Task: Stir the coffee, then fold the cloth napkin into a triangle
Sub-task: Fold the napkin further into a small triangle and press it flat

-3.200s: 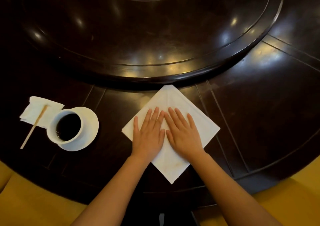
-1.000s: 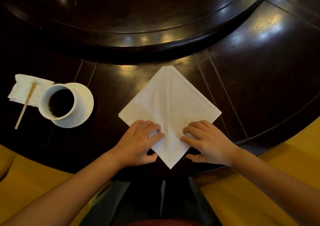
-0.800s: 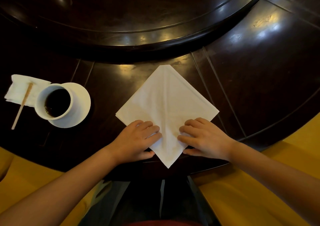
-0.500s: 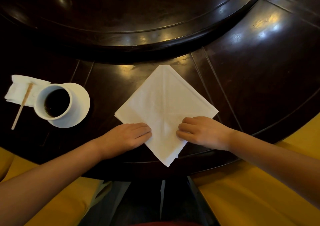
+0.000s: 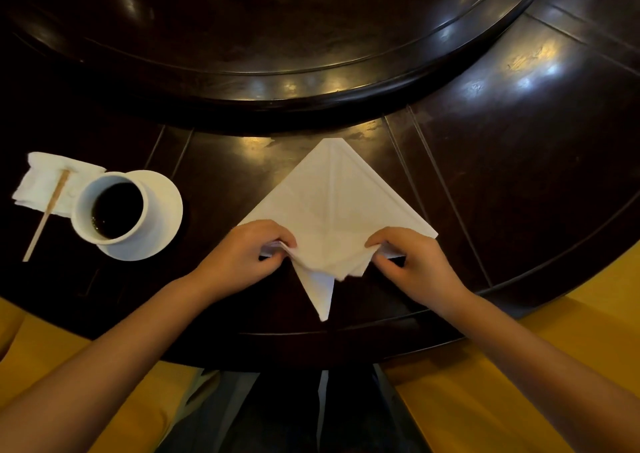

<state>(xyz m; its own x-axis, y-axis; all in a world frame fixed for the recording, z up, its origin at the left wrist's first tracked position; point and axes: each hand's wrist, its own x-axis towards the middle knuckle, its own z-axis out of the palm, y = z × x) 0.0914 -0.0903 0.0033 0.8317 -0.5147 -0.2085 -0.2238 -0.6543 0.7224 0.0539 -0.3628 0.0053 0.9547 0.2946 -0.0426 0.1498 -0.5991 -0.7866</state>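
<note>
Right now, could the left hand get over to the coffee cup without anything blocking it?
Probably yes. Only bare dark table shows between the left hand and the coffee cup on its saucer. But that hand is pinching the napkin, so it would have to let go first.

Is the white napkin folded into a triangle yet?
Not yet. The cloth napkin lies as a diamond, its near part bunched where the left hand and right hand pinch it.

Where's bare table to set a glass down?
Bare: dark wood table right of the white cloth napkin, and the strip between napkin and white saucer. Crowded: far left, with white coffee cup, wooden stirrer, paper tissue.
</note>
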